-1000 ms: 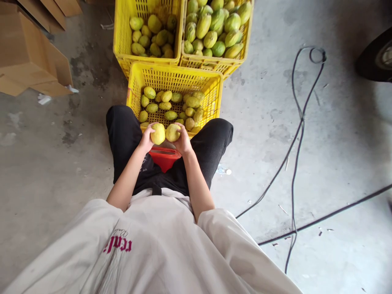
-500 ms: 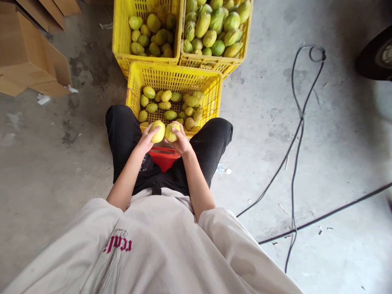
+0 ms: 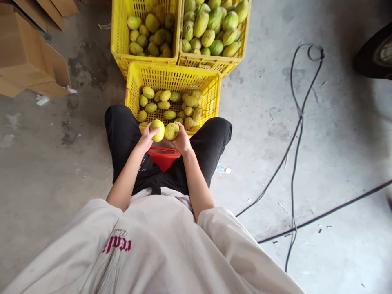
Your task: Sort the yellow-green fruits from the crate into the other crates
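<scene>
My left hand [image 3: 147, 139] is closed around a smooth yellow papaya-like fruit [image 3: 157, 130], with the thumb across its side. A second, slightly greener papaya-like fruit [image 3: 171, 131] is gripped in my right hand [image 3: 181, 141], whose fingers wrap its right side and underside. Both fruits are held side by side, close together, between my knees. Just beyond them stands a yellow plastic crate [image 3: 174, 70], where several similar yellow-green fruits lie scattered on the slatted bottom. My hands are over its near edge.
Behind it, two more yellow crates [image 3: 147, 60] [image 3: 211, 61] hold many green-yellow fruits. A red plastic object [image 3: 163, 157] sits between my legs. Cardboard boxes [image 3: 30, 53] lie at left, a black cable [image 3: 301, 116] and a clear bottle [image 3: 223, 168] at right. A wheel [image 3: 376, 53] shows far right.
My right thumb has shifted off the front of its fruit to the side, showing more of the fruit's face. The left hand holds its fruit much as before. The view has shifted slightly.
</scene>
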`<state>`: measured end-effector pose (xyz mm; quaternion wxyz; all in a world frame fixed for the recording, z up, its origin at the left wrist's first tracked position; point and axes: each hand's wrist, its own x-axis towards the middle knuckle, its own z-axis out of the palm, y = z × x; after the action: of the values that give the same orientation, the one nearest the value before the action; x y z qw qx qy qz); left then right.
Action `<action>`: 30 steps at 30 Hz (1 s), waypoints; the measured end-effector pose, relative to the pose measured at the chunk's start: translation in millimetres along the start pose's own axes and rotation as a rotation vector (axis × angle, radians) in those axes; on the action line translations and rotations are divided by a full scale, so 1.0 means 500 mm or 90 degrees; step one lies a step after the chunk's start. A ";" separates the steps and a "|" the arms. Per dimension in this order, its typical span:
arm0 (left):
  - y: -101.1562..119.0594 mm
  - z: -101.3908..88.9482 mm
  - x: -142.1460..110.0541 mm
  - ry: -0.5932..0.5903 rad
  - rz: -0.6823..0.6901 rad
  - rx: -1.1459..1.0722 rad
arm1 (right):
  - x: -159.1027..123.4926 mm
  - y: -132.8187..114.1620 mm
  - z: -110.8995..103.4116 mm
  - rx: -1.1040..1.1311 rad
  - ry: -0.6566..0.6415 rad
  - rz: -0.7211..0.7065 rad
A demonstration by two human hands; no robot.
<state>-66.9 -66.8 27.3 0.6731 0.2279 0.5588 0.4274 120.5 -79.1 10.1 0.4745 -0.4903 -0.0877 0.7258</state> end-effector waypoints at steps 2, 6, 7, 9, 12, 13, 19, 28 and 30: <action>-0.005 -0.001 0.003 -0.004 0.003 0.001 | 0.000 0.001 -0.003 0.006 0.004 -0.010; -0.003 0.000 0.001 0.042 0.007 -0.015 | -0.001 0.005 -0.014 -0.057 -0.032 -0.025; -0.002 0.002 -0.002 0.050 0.002 -0.015 | -0.001 0.006 -0.017 -0.077 -0.042 -0.022; 0.001 0.005 -0.009 0.050 -0.015 -0.007 | -0.001 0.008 -0.021 -0.100 -0.058 -0.016; 0.006 0.013 -0.019 0.044 -0.036 0.014 | -0.004 0.007 -0.021 -0.103 -0.063 -0.023; 0.008 0.015 -0.022 0.047 -0.039 0.020 | -0.006 0.006 -0.020 -0.104 -0.063 -0.029; 0.022 0.026 -0.027 0.077 -0.052 0.007 | -0.024 -0.005 -0.009 -0.129 -0.047 -0.045; 0.009 0.017 -0.016 0.088 -0.036 0.050 | -0.018 -0.017 0.007 -0.121 0.054 0.006; 0.006 0.014 -0.013 0.066 -0.022 0.040 | -0.017 -0.017 0.009 -0.115 0.052 0.015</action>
<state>-61.1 -69.7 35.2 0.6430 0.2165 0.6102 0.4090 122.8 -79.5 22.6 0.4230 -0.5610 -0.1275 0.7001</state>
